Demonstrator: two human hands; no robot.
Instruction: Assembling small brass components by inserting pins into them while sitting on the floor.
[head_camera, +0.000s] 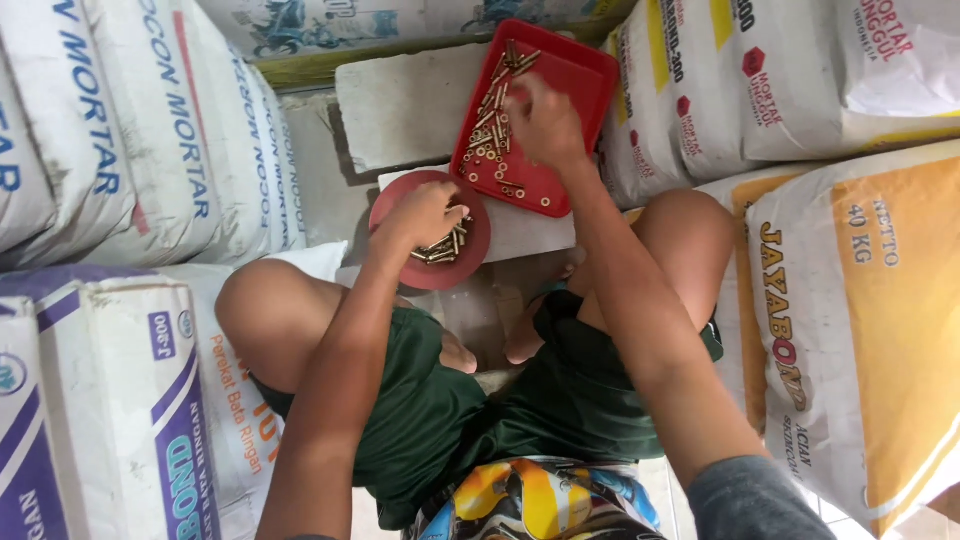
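My right hand (543, 122) reaches into a red rectangular tray (575, 75) and its fingers are bunched over several small brass tubes (487, 130) lying along the tray's left side. My left hand (425, 212) rests over a round red lid (475, 255) that holds a small pile of the same brass pieces (447, 248); the fingers curl down onto the pile. Whether either hand pinches a piece is hidden by the fingers. Both containers sit on pale blocks between my knees.
A pale concrete block (405, 105) lies under the tray. Stacked cement and mortar sacks stand on the left (120, 130) and right (860, 300). My bare knees (265, 310) flank the blocks, green shorts below.
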